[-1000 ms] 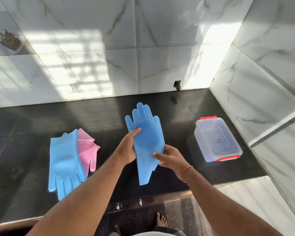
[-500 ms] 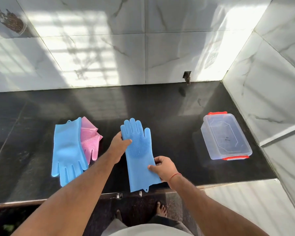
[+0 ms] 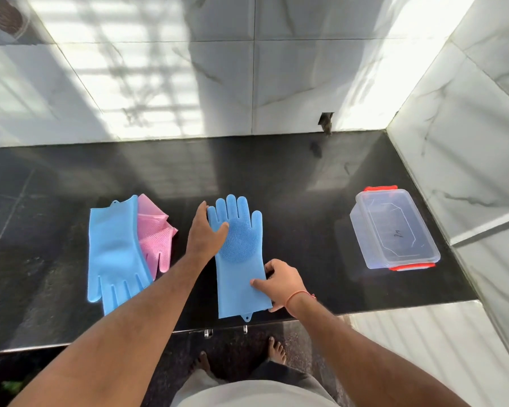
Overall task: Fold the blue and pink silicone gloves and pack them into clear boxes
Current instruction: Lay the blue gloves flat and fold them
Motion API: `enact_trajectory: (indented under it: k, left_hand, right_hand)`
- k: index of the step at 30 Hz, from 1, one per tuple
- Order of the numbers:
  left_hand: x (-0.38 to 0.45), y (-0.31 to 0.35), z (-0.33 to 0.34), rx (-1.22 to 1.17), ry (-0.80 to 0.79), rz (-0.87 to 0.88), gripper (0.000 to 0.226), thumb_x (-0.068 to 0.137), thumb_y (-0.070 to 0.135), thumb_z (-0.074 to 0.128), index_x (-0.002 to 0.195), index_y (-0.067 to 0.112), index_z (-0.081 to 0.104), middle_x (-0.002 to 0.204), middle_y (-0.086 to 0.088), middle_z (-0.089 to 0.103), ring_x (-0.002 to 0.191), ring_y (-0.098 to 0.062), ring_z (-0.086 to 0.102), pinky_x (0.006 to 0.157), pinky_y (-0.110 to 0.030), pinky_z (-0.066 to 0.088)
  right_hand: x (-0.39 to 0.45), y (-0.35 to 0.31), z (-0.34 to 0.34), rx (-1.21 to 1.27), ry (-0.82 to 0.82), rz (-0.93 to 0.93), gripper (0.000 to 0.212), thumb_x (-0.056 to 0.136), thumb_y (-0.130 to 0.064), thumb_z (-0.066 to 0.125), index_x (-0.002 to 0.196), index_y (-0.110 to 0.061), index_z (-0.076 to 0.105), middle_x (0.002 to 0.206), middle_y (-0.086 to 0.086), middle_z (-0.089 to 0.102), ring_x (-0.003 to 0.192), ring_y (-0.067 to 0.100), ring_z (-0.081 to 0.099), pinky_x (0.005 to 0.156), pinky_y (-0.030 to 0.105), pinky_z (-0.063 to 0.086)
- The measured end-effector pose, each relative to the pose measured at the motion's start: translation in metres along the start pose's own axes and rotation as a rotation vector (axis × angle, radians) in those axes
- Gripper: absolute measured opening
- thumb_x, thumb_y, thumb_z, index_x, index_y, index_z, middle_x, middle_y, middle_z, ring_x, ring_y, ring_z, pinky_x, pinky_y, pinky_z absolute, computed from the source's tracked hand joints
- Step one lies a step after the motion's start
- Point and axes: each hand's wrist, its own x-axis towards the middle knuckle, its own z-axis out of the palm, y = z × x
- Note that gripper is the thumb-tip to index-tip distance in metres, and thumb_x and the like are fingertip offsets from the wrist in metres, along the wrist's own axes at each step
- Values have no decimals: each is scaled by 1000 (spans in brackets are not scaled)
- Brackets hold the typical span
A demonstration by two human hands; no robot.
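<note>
1. My left hand (image 3: 204, 233) now lies flat, fingers straight, on the thumb side of the blue glove (image 3: 240, 259); my right hand (image 3: 279, 282) pinches its cuff edge at 4 o'clock.
2. A second ago I held that glove in the air. Now it's flat on the table (image 3: 306, 186), palm bumps up, so I reckon folding comes next.
3. Count: two blue gloves, the other glove (image 3: 115, 251) at 9 o'clock over a crumpled pink one (image 3: 156, 233), only one pink visible. One clear box (image 3: 394, 230) at 3 o'clock, lid on.

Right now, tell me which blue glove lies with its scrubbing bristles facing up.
The blue glove under both hands, fingers pointing toward the wall, shows its round bristle patch. The other blue glove, left, overlapping the pink glove, shows a smooth side.
</note>
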Motion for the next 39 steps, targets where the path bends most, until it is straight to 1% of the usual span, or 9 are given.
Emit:
enact_trajectory:
  k: [3, 6, 11, 19, 24, 30, 32, 34, 39]
  left_hand:
    - [-6, -10, -6, 236, 109, 126, 86, 100, 32, 75, 170, 11, 30, 176, -9, 36, 159, -33, 38, 127, -49, 37]
    - [-11, -24, -19, 432, 105, 267, 77, 100, 31, 73, 167, 13, 39, 173, -7, 41, 158, -33, 39, 126, -51, 37]
    - [-19, -37, -57, 473, 128, 398, 53, 96, 17, 74, 148, 17, 64, 155, -2, 62, 142, -31, 54, 117, -55, 48]
    - [-28, -77, -147, 597, -14, 452, 32, 94, 6, 67, 109, 29, 84, 125, 9, 79, 124, -23, 68, 103, -45, 36]
    - [-30, -100, -189, 759, -204, 481, 30, 96, 12, 67, 106, 37, 81, 116, 18, 74, 123, -15, 62, 108, -47, 32]
    - [-26, -111, -214, 1023, -371, 654, 49, 92, 14, 71, 134, 40, 71, 135, 16, 64, 138, -16, 48, 118, -52, 28]
    - [-23, -110, -218, 1062, -379, 685, 47, 96, 16, 70, 136, 39, 72, 137, 14, 64, 141, -17, 47, 125, -52, 24]
    - [-20, -107, -222, 1079, -369, 720, 43, 97, 17, 67, 132, 41, 76, 133, 13, 65, 139, -18, 49, 127, -46, 23]
    - [-18, -101, -238, 784, -240, 901, 37, 85, 5, 74, 114, 25, 87, 115, 0, 72, 112, -27, 67, 110, -42, 47]
  right_hand:
    - [-6, -3, -7, -508, 186, -142, 48, 81, -69, 70, 94, -28, 51, 88, -9, 67, 67, 16, 66, 55, 33, 51]
    - [-9, -14, -7, -633, 344, -314, 47, 89, -67, 67, 96, -26, 45, 95, -7, 54, 71, 20, 56, 60, 33, 41]
    - [-7, -44, 23, -492, 246, -525, 26, 100, -51, 65, 108, -28, 58, 102, -13, 53, 79, 12, 59, 65, 18, 40]
    - [-13, -99, 119, -412, 5, -539, 27, 98, -53, 65, 98, -27, 73, 97, -4, 74, 90, 19, 68, 82, 35, 56]
    - [-17, -121, 169, -406, -31, -448, 42, 93, -62, 64, 104, -23, 78, 103, -4, 78, 95, 21, 71, 85, 36, 56]
    - [-23, -137, 200, -325, -74, -353, 40, 92, -63, 69, 83, -24, 76, 75, -13, 67, 66, 6, 60, 58, 20, 36]
    - [-26, -139, 206, -244, -82, -334, 32, 92, -57, 74, 95, -26, 81, 79, -13, 69, 68, 3, 61, 64, 18, 41]
    - [-31, -139, 208, -131, -78, -321, 22, 91, -50, 78, 83, -30, 75, 73, -15, 68, 69, 3, 62, 67, 17, 44]
    - [-48, -144, 193, 296, -64, -357, 16, 87, -33, 85, 81, -20, 76, 66, -11, 64, 64, 7, 55, 68, 23, 48]
